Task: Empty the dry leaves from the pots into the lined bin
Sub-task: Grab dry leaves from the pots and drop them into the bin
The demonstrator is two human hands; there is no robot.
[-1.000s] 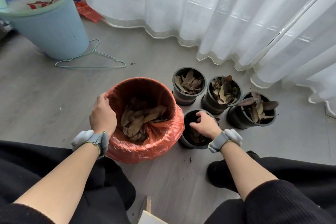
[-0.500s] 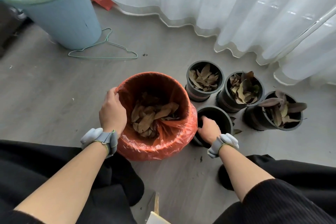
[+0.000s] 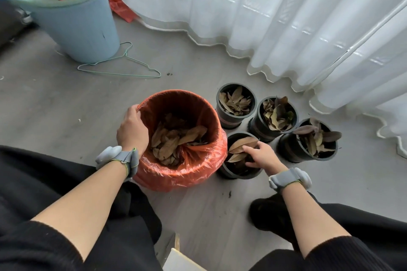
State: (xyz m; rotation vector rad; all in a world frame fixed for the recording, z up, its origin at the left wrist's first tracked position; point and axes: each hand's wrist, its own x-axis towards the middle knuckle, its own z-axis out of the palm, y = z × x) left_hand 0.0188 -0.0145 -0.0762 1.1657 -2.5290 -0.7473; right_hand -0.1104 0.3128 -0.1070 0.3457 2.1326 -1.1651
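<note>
- Nearest, on grey floor (image 3: 66, 105): left hand (image 3: 132, 131) curled over rim of upright round bin lined with orange plastic bag (image 3: 182, 174); brown leaves inside.
- Right hand (image 3: 261, 156) inside nearest black plastic pot (image 3: 240, 174), touching bin; fingers clamped on long dry brown leaves (image 3: 242, 144), long axes pointing toward bin.
- Three more leaf-filled black pots (image 3: 229, 120) upright beyond.
- Far left: pale blue plastic bucket (image 3: 83, 28); red print unreadable.

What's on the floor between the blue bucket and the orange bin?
A green wire hanger lies on the floor, nearer the blue bucket, in the head view.
</note>
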